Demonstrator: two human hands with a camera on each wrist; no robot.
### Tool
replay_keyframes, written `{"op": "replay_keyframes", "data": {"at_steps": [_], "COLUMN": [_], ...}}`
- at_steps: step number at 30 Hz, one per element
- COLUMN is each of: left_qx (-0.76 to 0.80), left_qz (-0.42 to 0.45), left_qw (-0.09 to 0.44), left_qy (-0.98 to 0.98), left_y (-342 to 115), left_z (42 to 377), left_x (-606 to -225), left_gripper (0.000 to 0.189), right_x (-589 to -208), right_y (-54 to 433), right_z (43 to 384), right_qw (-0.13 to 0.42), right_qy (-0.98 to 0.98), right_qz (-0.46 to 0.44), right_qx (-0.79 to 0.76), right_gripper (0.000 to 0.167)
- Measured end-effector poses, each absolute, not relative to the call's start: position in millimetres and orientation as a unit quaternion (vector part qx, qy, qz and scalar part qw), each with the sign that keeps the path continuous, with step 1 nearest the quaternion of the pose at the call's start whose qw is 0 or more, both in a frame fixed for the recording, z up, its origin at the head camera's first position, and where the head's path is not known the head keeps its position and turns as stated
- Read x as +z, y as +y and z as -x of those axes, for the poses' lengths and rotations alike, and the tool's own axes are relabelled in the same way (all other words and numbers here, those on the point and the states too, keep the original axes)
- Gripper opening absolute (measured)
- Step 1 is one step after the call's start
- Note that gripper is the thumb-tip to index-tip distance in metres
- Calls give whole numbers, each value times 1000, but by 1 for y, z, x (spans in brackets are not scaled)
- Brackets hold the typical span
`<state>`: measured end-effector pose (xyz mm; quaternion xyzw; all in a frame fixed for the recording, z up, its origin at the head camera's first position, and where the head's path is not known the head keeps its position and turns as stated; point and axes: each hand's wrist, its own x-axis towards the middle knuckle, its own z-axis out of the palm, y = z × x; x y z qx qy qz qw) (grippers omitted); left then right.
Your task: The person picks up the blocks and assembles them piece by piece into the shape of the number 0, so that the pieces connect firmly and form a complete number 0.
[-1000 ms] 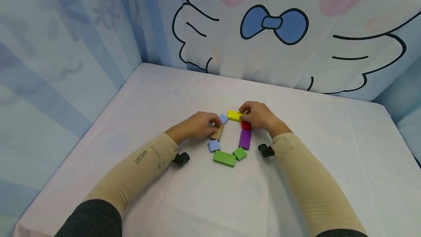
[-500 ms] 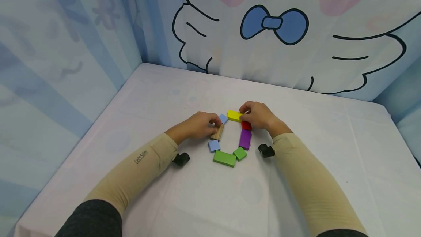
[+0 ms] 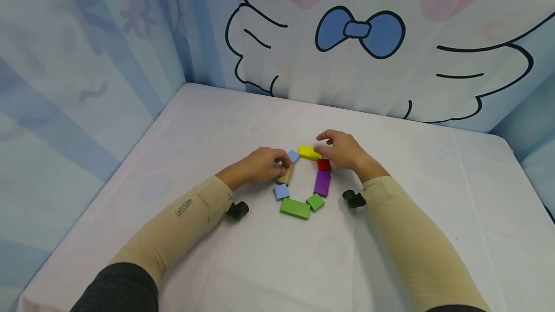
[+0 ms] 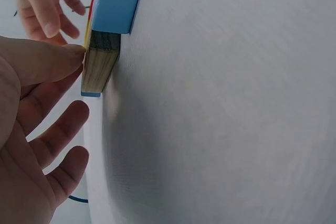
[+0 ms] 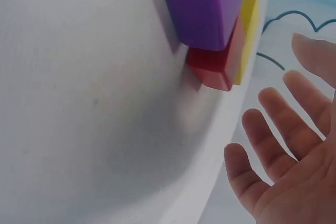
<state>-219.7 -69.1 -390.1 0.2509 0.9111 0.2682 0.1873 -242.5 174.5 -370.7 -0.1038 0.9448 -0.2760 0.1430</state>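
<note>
A ring of small coloured blocks lies on the table. My left hand (image 3: 262,164) is at its left side, with thumb and index finger pinching the natural wooden block (image 3: 285,175); in the left wrist view the thumb lies against the upper edge of that wooden block (image 4: 101,66). The other left fingers are loosely bent. My right hand (image 3: 342,151) hovers by the yellow block (image 3: 307,152) and red block (image 3: 323,164), holding nothing. Its fingers are spread apart from the red block (image 5: 212,69) in the right wrist view.
The ring also has a purple block (image 3: 322,183), a small green block (image 3: 315,201), a long green block (image 3: 295,208) and two light blue blocks, one near (image 3: 281,191) and one far (image 3: 293,156). A printed curtain (image 3: 360,76) stands behind the white-covered table (image 3: 243,264).
My right hand has let go at the yellow and red blocks, its fingers spreading and lifting slightly. My left hand stays at the wooden block. The blocks keep their arrangement.
</note>
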Motion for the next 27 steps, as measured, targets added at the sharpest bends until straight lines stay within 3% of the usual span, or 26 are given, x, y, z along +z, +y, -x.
{"op": "replay_keyframes", "data": {"at_steps": [8, 27], "left_qx": [279, 181], "left_qz": [-252, -212], "left_qw": [175, 23], "left_qy": [910, 960], "left_y": [-71, -80], "left_z": [216, 182], "left_x": [-390, -357], "left_gripper": [25, 64], "right_x": [-362, -342], "right_y": [179, 190], "right_z": [226, 142], "right_qw": [103, -2], "right_qy": [952, 978], "right_qz": [125, 168], "right_qx": [-261, -119], "right_gripper": [51, 66]}}
